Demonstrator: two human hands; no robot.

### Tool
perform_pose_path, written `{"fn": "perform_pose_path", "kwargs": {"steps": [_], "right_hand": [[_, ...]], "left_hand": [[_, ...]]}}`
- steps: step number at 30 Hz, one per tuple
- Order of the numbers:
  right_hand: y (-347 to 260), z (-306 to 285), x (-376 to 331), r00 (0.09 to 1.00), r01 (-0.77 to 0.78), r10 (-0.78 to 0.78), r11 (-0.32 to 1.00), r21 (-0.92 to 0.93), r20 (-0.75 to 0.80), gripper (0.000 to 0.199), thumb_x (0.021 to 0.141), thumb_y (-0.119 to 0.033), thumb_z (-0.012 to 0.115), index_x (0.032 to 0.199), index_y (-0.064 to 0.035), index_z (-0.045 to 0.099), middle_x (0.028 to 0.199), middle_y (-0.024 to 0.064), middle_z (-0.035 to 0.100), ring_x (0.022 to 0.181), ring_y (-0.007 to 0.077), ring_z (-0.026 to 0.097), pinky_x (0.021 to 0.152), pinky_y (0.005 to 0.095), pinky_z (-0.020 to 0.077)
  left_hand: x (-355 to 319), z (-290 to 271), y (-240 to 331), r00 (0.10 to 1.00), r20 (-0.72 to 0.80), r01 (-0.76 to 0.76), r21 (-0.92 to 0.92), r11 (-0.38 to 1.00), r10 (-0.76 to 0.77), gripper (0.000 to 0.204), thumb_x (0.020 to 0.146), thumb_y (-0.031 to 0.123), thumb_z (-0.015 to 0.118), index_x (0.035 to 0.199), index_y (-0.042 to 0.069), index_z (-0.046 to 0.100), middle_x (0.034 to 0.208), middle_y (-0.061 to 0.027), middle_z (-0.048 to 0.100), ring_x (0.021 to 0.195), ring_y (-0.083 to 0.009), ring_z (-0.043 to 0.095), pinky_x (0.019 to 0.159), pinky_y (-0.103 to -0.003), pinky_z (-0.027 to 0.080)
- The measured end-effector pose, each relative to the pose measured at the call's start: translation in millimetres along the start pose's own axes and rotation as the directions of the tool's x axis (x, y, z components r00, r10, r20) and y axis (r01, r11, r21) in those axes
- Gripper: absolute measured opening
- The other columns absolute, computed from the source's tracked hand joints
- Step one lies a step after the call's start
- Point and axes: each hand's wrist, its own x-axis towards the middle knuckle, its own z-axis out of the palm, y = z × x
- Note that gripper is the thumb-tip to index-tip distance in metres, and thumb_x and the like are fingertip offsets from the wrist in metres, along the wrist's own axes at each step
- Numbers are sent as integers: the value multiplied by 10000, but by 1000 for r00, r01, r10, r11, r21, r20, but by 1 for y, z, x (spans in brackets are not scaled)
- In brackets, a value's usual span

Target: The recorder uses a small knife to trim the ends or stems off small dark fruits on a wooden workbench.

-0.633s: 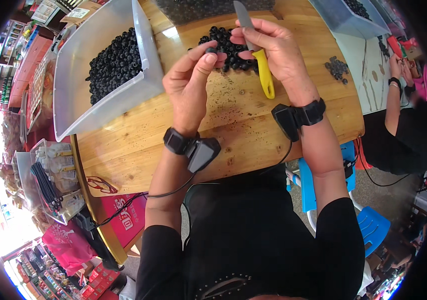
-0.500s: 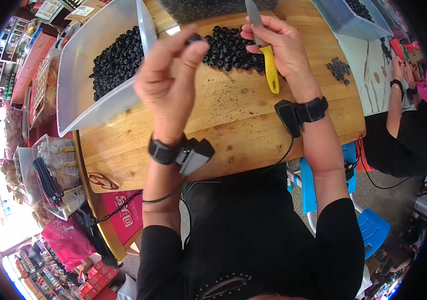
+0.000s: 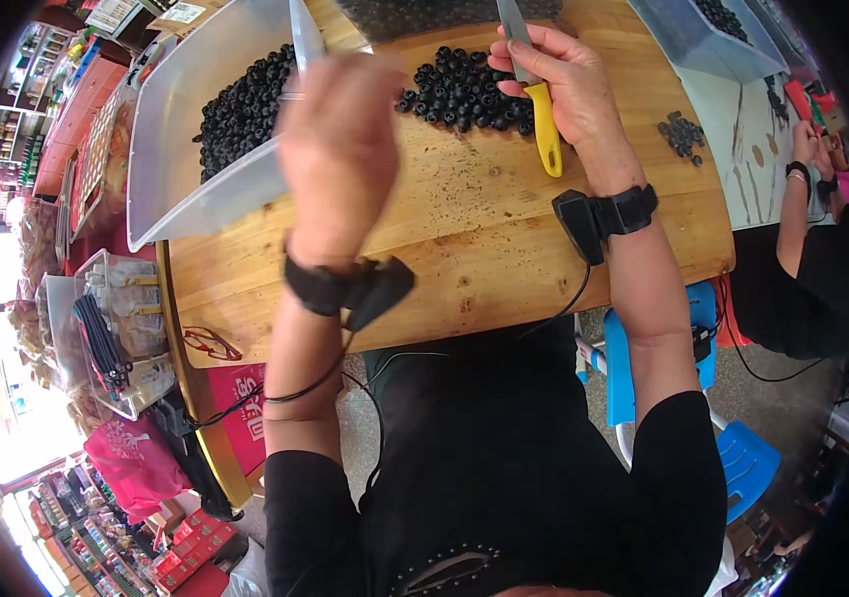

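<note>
- nearest my body, a pair of red glasses (image 3: 211, 343) lay at the left end of the wooden table (image 3: 504, 264), by its near edge.
- a black band (image 3: 623, 211) sat on my right wrist, and another on my left.
- my left hand (image 3: 338, 149) was a blur by the near right corner of a clear tub (image 3: 215, 202), covering part of its side in my view. i could not tell whether it was over the rim, or whether its fingers were empty or closed on anything.
- my right hand (image 3: 578, 95) was well apart from it, grasping a knife (image 3: 546, 129), thumb over the blade. the yellow handle came back toward me; the blade pointed away, leaning a little left, so its long axis ran mostly away from me.
- the pile of dark round pieces (image 3: 459, 92) lay on the table between my hands, right of the left one and left of the knife. the right hand seemed nearer, its fingertips by the pile's right end.
- more dark pieces (image 3: 245, 114) lay in the tub, left of my left hand, which was far the nearer to them.
- farther off stood a second tub (image 3: 444, 20), and a co-worker (image 3: 792, 214) was beyond the table's right side.
</note>
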Motion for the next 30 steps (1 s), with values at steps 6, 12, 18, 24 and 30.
{"fn": "perform_pose_path", "kwargs": {"steps": [6, 12, 18, 24, 30], "right_hand": [[-7, 12, -8, 999, -26, 26, 1000, 9, -21, 265, 917, -129, 636, 1155, -11, 643, 1028, 111, 688, 941, 198, 679, 723, 307, 584], [-7, 15, -9, 999, -38, 39, 999, 30, -26, 281, 892, -111, 663, 1140, 18, 630, 994, 110, 695, 902, 187, 686, 691, 301, 586], [-9, 18, -10, 999, -46, 46, 999, 10, -24, 277, 890, -119, 669, 1131, 13, 636, 991, 99, 694, 902, 175, 685, 690, 297, 584], [-8, 22, -14, 994, -24, 39, 990, -139, 106, 301, 906, -173, 666, 1164, -20, 641, 1045, 69, 695, 950, 158, 676, 694, 266, 563], [-16, 38, -21, 977, 21, 17, 985, -174, 215, 253, 892, -110, 671, 1115, 10, 671, 947, 67, 706, 812, 101, 667, 640, 212, 548]], "left_hand": [[-57, 60, 6, 873, 308, 384, 45, 922, -379, 128, 801, 77, 699, 926, 65, 680, 851, -106, 633, 756, -306, 625, 664, -383, 502], [-71, 76, -7, 834, 376, 390, 117, 914, -404, 164, 785, 96, 703, 944, 66, 679, 874, -120, 626, 812, -326, 620, 715, -410, 495], [-75, 80, -16, 840, 379, 459, -112, 881, -389, 188, 815, 45, 685, 1003, 52, 681, 908, -94, 655, 855, -230, 646, 743, -341, 503], [-64, 65, 5, 637, 557, 677, -735, 40, -533, 197, 892, -41, 599, 1079, -8, 649, 1033, -77, 681, 941, -159, 642, 876, -299, 509], [-68, 62, -5, 645, 582, 596, -789, -150, -495, 214, 884, -58, 601, 1090, -10, 635, 1025, -91, 682, 946, -185, 646, 901, -326, 514]]}}
